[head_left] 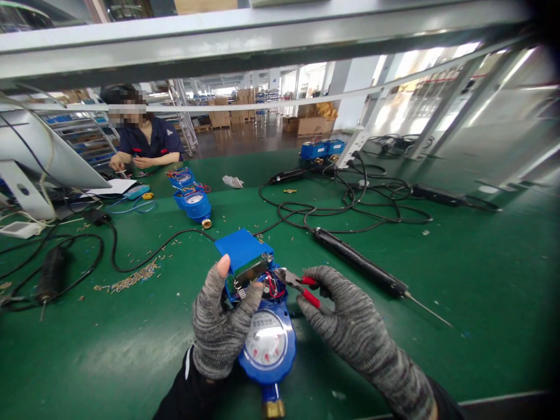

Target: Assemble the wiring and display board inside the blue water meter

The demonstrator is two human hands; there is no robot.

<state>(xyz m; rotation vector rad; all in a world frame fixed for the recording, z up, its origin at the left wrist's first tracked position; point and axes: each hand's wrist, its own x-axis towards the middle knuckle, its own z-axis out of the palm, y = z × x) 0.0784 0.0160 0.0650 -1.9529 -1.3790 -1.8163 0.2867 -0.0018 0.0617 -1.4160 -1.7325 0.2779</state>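
A blue water meter with a round dial lies in front of me, its brass fitting toward me. Its blue box at the far end stands open, showing a circuit board and red and dark wires. My left hand, in a grey fingerless glove, grips the box from the left, thumb and fingers around the board. My right hand, gloved alike, is closed on red-handled pliers. The jaws reach the wires at the box's right side; whether they pinch one I cannot tell.
A black electric screwdriver with a long bit lies at right, another at left. Loose screws are scattered left. More blue meters stand farther back. Black cables tangle across the bench. A co-worker sits opposite.
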